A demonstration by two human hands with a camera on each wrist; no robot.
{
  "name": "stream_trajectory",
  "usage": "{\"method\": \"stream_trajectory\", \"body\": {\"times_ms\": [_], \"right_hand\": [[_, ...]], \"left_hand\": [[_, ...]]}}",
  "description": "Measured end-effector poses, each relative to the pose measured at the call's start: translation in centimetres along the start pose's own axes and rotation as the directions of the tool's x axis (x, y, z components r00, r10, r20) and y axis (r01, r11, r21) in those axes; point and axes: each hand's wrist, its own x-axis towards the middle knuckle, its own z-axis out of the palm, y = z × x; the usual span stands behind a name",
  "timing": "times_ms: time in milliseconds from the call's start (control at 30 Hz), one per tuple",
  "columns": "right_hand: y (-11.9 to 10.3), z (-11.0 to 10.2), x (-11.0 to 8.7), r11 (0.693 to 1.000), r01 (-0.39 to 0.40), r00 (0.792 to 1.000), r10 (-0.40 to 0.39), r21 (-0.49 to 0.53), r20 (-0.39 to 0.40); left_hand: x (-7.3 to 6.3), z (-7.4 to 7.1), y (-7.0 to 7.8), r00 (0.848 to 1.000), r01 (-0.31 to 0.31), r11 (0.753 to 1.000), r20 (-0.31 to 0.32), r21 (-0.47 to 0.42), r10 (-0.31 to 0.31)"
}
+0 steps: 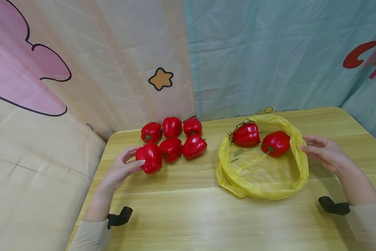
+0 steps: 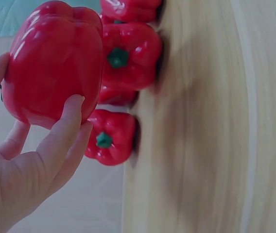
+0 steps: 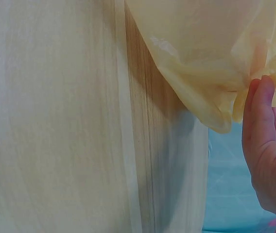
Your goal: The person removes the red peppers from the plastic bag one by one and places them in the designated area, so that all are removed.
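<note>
My left hand (image 1: 124, 166) grips a red bell pepper (image 1: 150, 158) by its sides, thumb across the front. In the left wrist view that bell pepper (image 2: 55, 65) is raised off the table, with other peppers behind it. On the right, my right hand (image 1: 324, 153) pinches the rim of a yellow plastic bag (image 1: 263, 193), which stands with its mouth spread wide. Inside the bag lie two red peppers, one at the back left (image 1: 247, 135) and one at the back right (image 1: 276, 143). The right wrist view shows the thumb and fingers (image 3: 263, 104) at the bag's gathered edge.
Several more red peppers (image 1: 194, 146) sit in two rows at the back left of the wooden table (image 1: 188, 216). Printed curtains (image 1: 128, 62) hang right behind the table's back edge. A black wrist mount (image 1: 120, 217) sticks out from each sleeve.
</note>
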Motion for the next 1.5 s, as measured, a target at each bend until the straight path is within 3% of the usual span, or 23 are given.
{"method": "stream_trajectory", "body": {"times_ms": [700,1233,1500], "right_hand": [[0.1,0.0,0.0,1.000,0.015,1.000,-0.015,-0.016,0.006],[0.1,0.3,0.1,1.000,0.012,1.000,-0.012,-0.005,-0.005],[0.2,0.2,0.1,1.000,0.011,1.000,-0.011,-0.002,0.000]], "left_hand": [[1.0,-2.2,-3.5,0.993,0.112,0.994,-0.048,-0.008,-0.112],[2.6,-2.2,-4.0,0.985,0.155,0.987,-0.066,-0.033,-0.157],[3.3,-2.0,-4.1,0.978,0.170,0.985,-0.114,-0.036,-0.174]]}}
